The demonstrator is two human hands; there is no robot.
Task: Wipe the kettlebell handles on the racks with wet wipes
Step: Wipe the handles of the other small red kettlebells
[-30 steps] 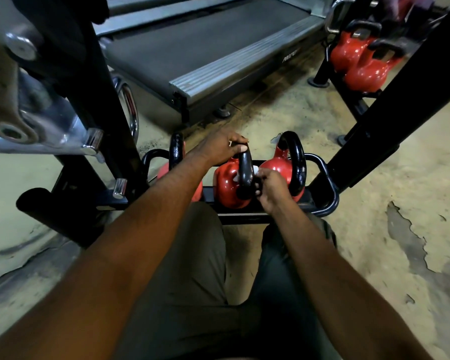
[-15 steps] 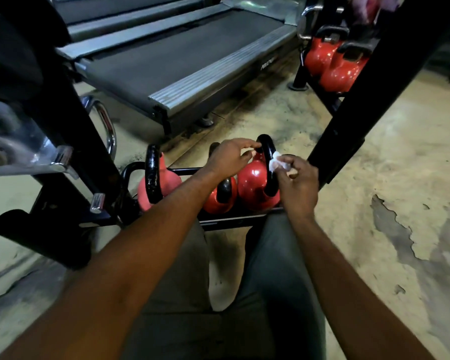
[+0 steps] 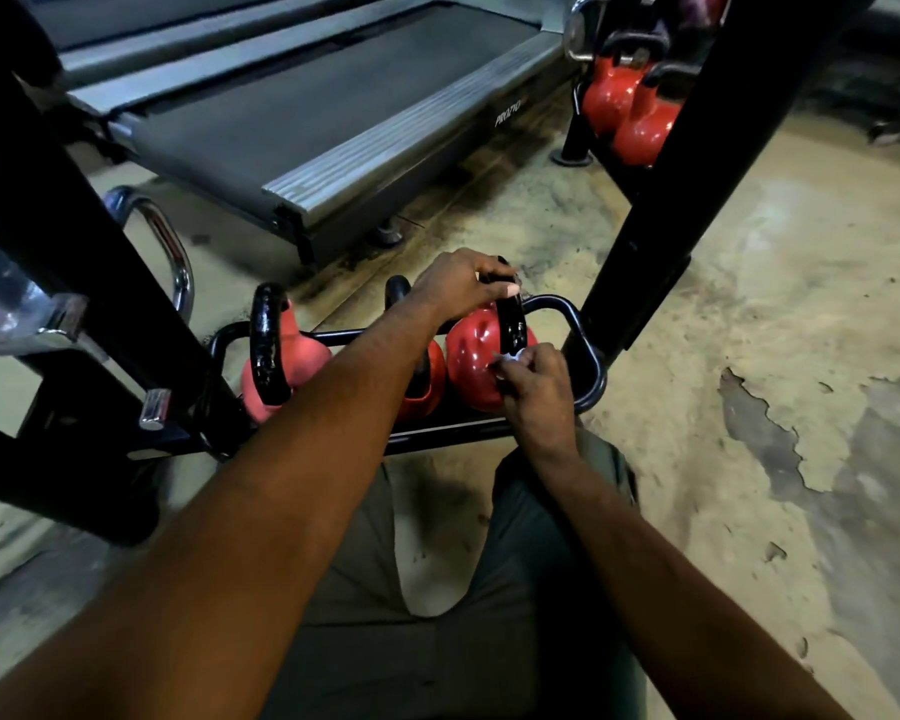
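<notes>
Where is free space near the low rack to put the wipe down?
Bare floor right of the rack, and between rack and treadmill. The rack is crowded: three kettlebells and both hands.

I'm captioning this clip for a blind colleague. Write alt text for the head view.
A person's left hand steadies the black handle of a red kettlebell on a low black rack, while the right hand presses a white wipe against the handle's lower end. Two more red kettlebells sit to its left, with a treadmill behind.
</notes>
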